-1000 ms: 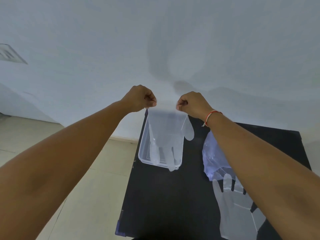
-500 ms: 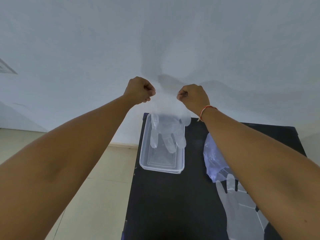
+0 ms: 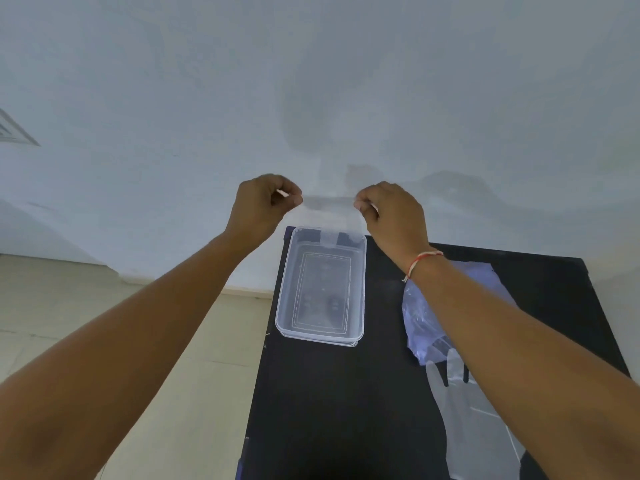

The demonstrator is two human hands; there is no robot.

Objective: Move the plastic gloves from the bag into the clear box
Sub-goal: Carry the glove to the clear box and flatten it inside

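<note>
My left hand (image 3: pixel 263 206) and my right hand (image 3: pixel 391 213) each pinch one corner of the cuff of a thin clear plastic glove (image 3: pixel 329 216), stretched between them above the far end of the clear box (image 3: pixel 360 289). The glove hangs down to the box's far rim, and its lower part is hard to make out through the plastic. The box stands on the black table (image 3: pixel 346 393), at its far left. The bluish plastic bag (image 3: pixel 419 317) lies to the right of the box, partly under my right forearm. More clear gloves (image 3: pixel 485 427) spill from it toward me.
A white wall rises right behind the table. Beige floor tiles (image 3: pixel 138 341) lie to the left of the table's left edge. A vent (image 3: pixel 14 133) is on the wall at far left.
Both hands carried the glove from over the box's near part to its far end. The glove's fingers, which hung free before, have dropped toward the box.
</note>
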